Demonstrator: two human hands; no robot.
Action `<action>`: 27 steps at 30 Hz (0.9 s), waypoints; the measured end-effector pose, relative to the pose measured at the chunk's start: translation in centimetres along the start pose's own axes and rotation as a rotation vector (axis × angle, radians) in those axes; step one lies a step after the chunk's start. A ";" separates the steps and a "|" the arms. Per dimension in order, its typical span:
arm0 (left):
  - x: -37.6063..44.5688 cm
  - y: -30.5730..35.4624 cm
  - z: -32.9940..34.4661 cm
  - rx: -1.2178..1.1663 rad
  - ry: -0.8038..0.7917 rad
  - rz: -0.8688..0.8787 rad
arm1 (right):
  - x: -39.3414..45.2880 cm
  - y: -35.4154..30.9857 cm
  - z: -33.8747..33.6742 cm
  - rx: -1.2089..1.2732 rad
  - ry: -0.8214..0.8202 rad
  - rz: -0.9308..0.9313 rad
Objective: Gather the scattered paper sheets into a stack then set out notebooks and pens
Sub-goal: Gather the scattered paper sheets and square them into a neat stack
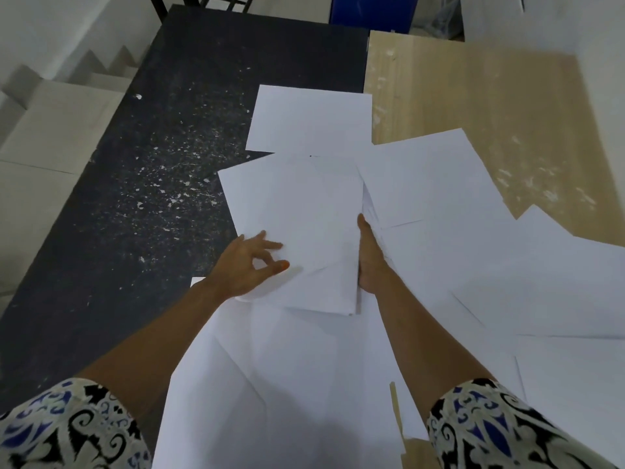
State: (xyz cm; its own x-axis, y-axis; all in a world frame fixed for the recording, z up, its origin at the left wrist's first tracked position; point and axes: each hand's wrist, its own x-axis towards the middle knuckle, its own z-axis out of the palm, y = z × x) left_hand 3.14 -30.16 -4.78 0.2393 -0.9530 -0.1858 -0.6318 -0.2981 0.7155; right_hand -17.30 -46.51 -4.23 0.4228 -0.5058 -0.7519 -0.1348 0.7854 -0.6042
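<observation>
**Both hands on a half-gathered stack of blank paper**

The left hand (248, 265) pinches the stack (297, 231) by its left edge; the right hand (370, 255) grips the right edge. Loose sheets (473, 265) overlap across the dark-and-wood bench (152, 164). No writing shows anywhere.

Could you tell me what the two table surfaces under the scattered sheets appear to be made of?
The dark table looks like black painted board or laminate, matte, flecked with white chips or paint spatter. The light table looks like pale wood-grain laminate, judging by its streaked grain and smooth sheen, with whitish smears on it.
</observation>
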 end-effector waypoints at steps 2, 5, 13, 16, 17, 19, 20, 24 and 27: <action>0.2 0.5 0.1 0.012 0.003 0.027 | 0.0 -0.2 0.5 -0.136 0.101 -0.030; 1.7 1.3 0.3 0.106 0.128 0.057 | 0.4 0.3 0.6 -0.195 0.163 -0.060; 12.6 5.2 -0.7 0.201 0.268 0.205 | 0.5 0.5 -0.9 -0.146 -0.005 0.004; 17.2 7.2 -0.4 0.281 0.177 0.134 | 0.5 0.5 -1.1 -0.151 -0.028 0.012; 18.4 8.1 -0.3 0.313 0.154 0.114 | 0.5 0.5 -1.0 -0.154 -0.028 0.010; 20.5 9.9 0.6 0.381 0.113 0.124 | 0.8 0.6 -1.1 -0.163 -0.015 0.004; 21.0 10.8 0.7 0.399 0.088 0.150 | 0.8 0.6 -0.9 -0.177 -0.012 -0.006; 22.5 13.6 4.0 0.529 -0.178 0.202 | 1.3 0.8 -1.0 -0.223 0.013 -0.021; 22.8 13.8 6.4 0.631 -0.277 0.138 | 1.4 1.1 -1.2 -0.235 0.021 -0.025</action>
State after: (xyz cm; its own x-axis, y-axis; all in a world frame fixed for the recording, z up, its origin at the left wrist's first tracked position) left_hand -4.90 -56.35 -3.44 -0.0176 -0.9382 -0.3457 -0.9702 -0.0675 0.2325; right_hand -17.89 -46.81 -6.23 0.4100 -0.5331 -0.7401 -0.3309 0.6692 -0.6654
